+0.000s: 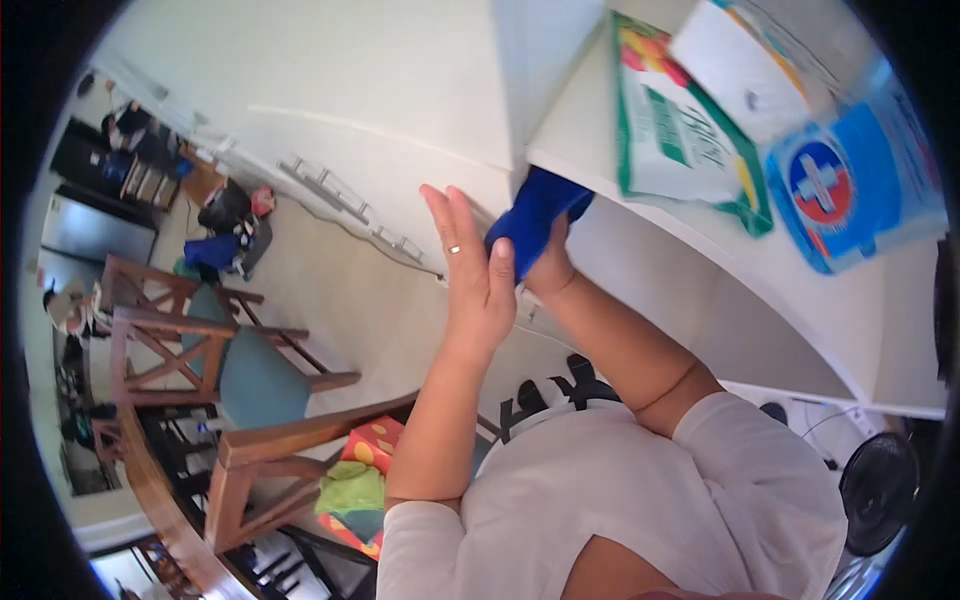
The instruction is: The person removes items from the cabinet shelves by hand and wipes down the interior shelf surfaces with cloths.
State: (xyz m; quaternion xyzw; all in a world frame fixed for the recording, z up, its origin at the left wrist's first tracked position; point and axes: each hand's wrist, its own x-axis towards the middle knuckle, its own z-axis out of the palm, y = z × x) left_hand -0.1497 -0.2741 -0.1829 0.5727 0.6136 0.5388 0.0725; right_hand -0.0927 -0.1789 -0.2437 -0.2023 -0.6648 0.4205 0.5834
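Observation:
My right hand (552, 262) is wrapped in or gripping a dark blue cloth (540, 212), and its fingers are mostly hidden behind the fabric. The cloth lies against the edge of a white shelf unit (572, 160). Beside it my left hand (470, 262), with a ring on one finger, is raised with fingers stretched out straight. Its thumb overlaps the near side of the cloth; whether it presses on it I cannot tell.
On the white shelf stand a green-and-white pouch (690, 130), a white pack (745, 70) and a blue wipes pack (840, 180). Wooden chairs (255, 370) stand at left, one bearing a colourful bag (360, 480). A black round fan (880, 490) is at lower right.

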